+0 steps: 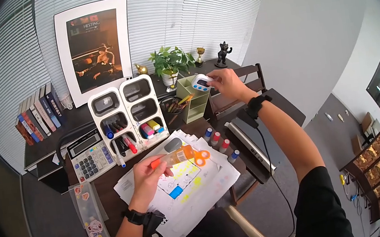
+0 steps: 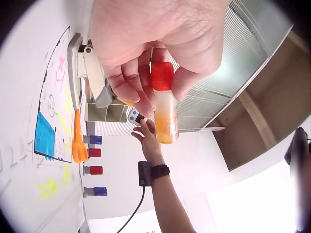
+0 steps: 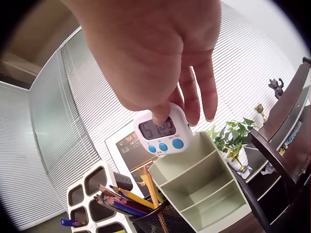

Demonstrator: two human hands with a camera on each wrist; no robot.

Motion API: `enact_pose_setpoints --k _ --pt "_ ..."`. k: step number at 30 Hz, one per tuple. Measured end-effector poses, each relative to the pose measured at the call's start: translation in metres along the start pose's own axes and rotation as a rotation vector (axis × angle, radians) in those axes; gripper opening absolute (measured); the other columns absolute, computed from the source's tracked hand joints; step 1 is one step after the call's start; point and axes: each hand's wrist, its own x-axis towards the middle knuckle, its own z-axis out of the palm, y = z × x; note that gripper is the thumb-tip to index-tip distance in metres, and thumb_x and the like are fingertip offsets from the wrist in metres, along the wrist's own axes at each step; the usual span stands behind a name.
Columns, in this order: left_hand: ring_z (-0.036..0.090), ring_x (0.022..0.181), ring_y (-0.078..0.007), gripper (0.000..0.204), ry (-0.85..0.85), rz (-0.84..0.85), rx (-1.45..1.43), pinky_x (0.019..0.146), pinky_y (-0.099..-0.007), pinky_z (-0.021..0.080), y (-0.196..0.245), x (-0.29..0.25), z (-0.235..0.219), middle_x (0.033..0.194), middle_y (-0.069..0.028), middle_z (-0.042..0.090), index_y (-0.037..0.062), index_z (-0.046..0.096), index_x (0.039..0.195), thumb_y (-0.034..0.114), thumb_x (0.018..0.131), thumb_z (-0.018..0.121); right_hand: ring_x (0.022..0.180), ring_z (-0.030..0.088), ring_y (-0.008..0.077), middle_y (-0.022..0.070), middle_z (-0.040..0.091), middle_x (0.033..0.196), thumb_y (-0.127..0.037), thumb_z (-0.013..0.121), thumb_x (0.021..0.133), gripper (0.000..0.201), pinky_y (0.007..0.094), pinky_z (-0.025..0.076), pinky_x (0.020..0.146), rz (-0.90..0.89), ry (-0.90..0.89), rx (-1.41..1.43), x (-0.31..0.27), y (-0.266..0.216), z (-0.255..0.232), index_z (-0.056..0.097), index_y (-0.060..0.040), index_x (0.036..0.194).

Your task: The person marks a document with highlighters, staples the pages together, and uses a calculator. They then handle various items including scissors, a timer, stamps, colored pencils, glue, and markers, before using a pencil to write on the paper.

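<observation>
My left hand (image 1: 146,179) grips a clear glue bottle (image 2: 166,116) with a red cap and amber liquid inside, held tilted above the marked papers (image 1: 208,183). Its fingers and thumb close around the cap end. Out to the right, my right hand (image 1: 229,84) pinches a white digital timer (image 3: 156,130) with blue buttons; the thumb covers part of the display. In the right wrist view the timer overlaps the top of a pale green tiered organizer (image 3: 194,179). Orange-handled scissors (image 2: 78,141) lie on the papers below the bottle.
A white compartment rack (image 1: 125,117) with markers stands behind a calculator (image 1: 92,162). Colored pencils (image 3: 129,201) fill a black mesh cup beside the green organizer. Several red- and blue-capped bottles (image 1: 215,138) line the papers' right edge. A potted plant (image 1: 171,63) stands behind.
</observation>
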Motion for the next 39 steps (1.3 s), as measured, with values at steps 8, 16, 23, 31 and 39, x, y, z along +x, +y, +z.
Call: enact_pose_setpoints --k 8,16,23,31,39 --pt "0.067 0.077 -0.0176 0.036 0.027 0.034 -0.079 0.071 -0.0291 0.053 0.001 0.001 0.000 0.094 -0.0134 0.071 -0.0116 0.062 0.121 0.014 0.096 0.067 0.074 0.070 0.0341 0.0222 0.072 0.085 -0.007 0.074 0.083 0.026 0.0402 0.055 0.070 0.017 -0.069 -0.017 0.002 -0.005 0.004 0.071 0.0037 0.107" --pt "0.067 0.076 -0.0181 0.035 0.032 0.033 -0.091 0.071 -0.0296 0.053 0.000 0.001 -0.002 0.094 -0.0140 0.071 -0.0119 0.062 0.122 0.012 0.097 0.067 0.091 0.068 0.0424 0.0246 0.071 0.095 -0.001 0.064 0.085 0.026 0.0430 0.056 0.082 -0.008 -0.125 -0.078 0.007 -0.002 0.011 0.070 0.0030 0.110" --pt "0.067 0.076 -0.0179 0.035 0.022 0.027 -0.105 0.071 -0.0297 0.053 0.000 0.002 0.000 0.094 -0.0140 0.070 -0.0119 0.062 0.122 0.012 0.097 0.066 0.094 0.067 0.0439 0.0258 0.071 0.099 0.000 0.061 0.086 0.026 0.0449 0.055 0.084 0.025 -0.138 -0.015 0.012 0.010 0.014 0.069 0.0033 0.110" --pt "0.067 0.077 -0.0176 0.036 0.023 0.019 -0.076 0.072 -0.0295 0.053 0.004 0.002 0.001 0.095 -0.0141 0.071 -0.0120 0.062 0.122 0.013 0.097 0.066 0.089 0.068 0.0422 0.0255 0.070 0.096 0.000 0.062 0.085 0.029 0.0443 0.055 0.082 -0.074 -0.191 -0.107 -0.002 0.002 0.013 0.069 0.0032 0.112" --pt "0.067 0.079 -0.0176 0.035 0.075 0.020 -0.097 0.072 -0.0290 0.052 0.000 0.002 0.003 0.097 -0.0122 0.070 -0.0118 0.061 0.123 0.009 0.095 0.067 0.080 0.071 0.0298 0.0207 0.072 0.098 -0.003 0.069 0.086 0.032 0.0381 0.057 0.073 -0.127 0.041 -0.052 -0.040 -0.056 -0.025 0.066 0.0048 0.117"
